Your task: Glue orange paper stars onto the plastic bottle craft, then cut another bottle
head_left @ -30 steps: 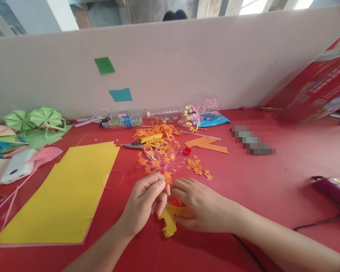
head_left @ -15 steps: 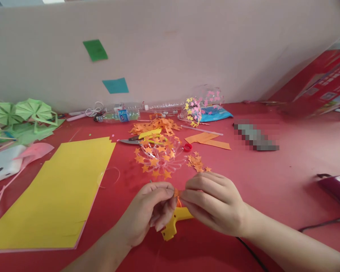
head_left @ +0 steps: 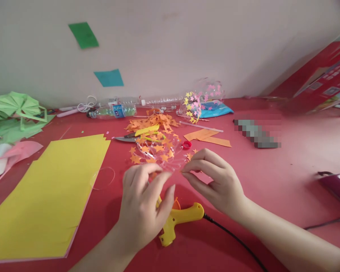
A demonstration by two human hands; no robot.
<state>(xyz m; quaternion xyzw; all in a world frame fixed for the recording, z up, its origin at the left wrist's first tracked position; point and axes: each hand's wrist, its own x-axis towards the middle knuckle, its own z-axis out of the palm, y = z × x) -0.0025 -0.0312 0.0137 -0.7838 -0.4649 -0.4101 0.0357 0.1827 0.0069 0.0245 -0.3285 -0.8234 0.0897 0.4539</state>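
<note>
A cut clear plastic bottle point(head_left: 174, 147), its splayed strips dotted with orange paper stars point(head_left: 158, 148), lies in front of my hands. My left hand point(head_left: 143, 200) reaches over its near strips, thumb apart from the fingers; whether a fingertip touches a strip is hard to see. My right hand point(head_left: 218, 185) is closed in a pinch to the right of it, with a tiny bit of an orange paper star showing at the fingertips. Under my left hand lies a yellow glue gun point(head_left: 187, 214) with an orange trigger, its front part hidden by that hand.
Yellow paper sheets point(head_left: 45, 196) lie on the left. Behind are a box cutter point(head_left: 146, 130), scissors point(head_left: 126, 139), a red ring point(head_left: 187, 144), orange strips point(head_left: 205, 136), a labelled bottle point(head_left: 117, 109) and a star-covered bottle piece point(head_left: 192, 107). The glue gun's black cord point(head_left: 232, 234) runs to the lower right.
My hands have parted from around the orange star. The left has turned palm down and moved forward to the plastic strips; the right has shifted slightly forward, still pinching. More of the glue gun shows.
</note>
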